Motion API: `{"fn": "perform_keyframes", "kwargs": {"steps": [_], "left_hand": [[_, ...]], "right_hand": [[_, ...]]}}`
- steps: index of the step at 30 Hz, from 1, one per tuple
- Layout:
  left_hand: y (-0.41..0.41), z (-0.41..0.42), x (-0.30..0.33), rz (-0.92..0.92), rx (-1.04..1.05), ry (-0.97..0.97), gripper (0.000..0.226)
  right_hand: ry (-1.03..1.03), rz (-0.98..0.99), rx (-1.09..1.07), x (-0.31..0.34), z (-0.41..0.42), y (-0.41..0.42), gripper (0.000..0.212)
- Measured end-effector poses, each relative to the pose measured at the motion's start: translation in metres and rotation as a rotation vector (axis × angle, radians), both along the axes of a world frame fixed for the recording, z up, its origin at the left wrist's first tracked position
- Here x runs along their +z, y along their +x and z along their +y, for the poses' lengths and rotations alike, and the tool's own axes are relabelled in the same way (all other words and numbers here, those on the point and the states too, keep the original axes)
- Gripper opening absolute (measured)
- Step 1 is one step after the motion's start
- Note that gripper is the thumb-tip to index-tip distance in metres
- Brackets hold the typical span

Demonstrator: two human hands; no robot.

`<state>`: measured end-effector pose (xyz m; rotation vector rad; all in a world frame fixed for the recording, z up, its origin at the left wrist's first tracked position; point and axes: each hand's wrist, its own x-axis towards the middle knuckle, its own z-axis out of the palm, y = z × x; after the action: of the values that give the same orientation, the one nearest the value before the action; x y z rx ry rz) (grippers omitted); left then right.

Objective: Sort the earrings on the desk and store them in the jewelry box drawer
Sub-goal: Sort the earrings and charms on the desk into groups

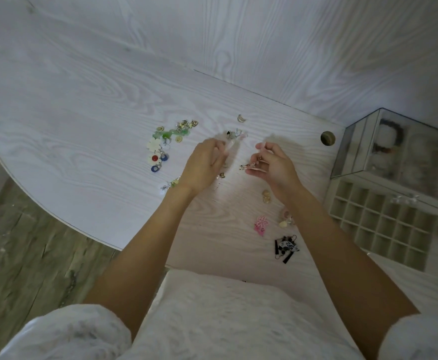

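Earrings lie scattered on the white desk (82, 113). A heap of green, gold, white-flower and blue earrings (164, 144) sits left of my hands. My left hand (204, 165) hovers over the desk middle, fingers curled round a pale, blurred earring (230, 149). My right hand (272, 165) pinches a small gold earring (251, 166). A pink flower pair (260, 224), a black-and-white pair (286, 246) and small shell-like pieces (266, 196) lie near my right forearm. The jewelry box (394, 152) stands at the right with its compartmented drawer (379, 224) pulled out.
A round cable hole (327, 138) is in the desk near the box. A crescent earring (241, 118) and a small dark-and-blue cluster (234, 133) lie beyond my hands. The curved desk edge runs along the left, with wooden floor (30, 255) below.
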<state>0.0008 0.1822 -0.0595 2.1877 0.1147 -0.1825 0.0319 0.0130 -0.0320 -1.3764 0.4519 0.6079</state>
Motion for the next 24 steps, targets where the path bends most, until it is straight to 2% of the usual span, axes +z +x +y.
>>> {"fn": "perform_keyframes", "kwargs": {"steps": [2, 5, 9, 12, 20, 24], "left_hand": [[-0.003, -0.005, 0.01, 0.043, 0.092, -0.277, 0.008], [-0.005, -0.012, 0.014, 0.128, 0.212, -0.461, 0.004], [-0.004, -0.012, 0.011, 0.336, 0.32, -0.678, 0.026], [-0.007, -0.01, 0.011, 0.37, 0.271, -0.808, 0.037], [-0.008, -0.008, 0.011, 0.287, 0.216, -0.741, 0.03], [-0.004, -0.007, 0.01, 0.262, 0.276, -0.683, 0.023]], "right_hand": [[0.056, 0.008, 0.0, 0.004, 0.001, 0.001, 0.009], [0.126, 0.021, 0.01, 0.007, 0.003, 0.002, 0.007], [0.188, 0.05, 0.025, 0.006, 0.005, 0.004, 0.019], [0.208, 0.052, 0.057, 0.003, 0.005, 0.005, 0.03], [0.132, -0.003, 0.086, -0.001, 0.003, 0.008, 0.03], [0.05, -0.048, 0.115, -0.002, 0.003, 0.007, 0.029]]}}
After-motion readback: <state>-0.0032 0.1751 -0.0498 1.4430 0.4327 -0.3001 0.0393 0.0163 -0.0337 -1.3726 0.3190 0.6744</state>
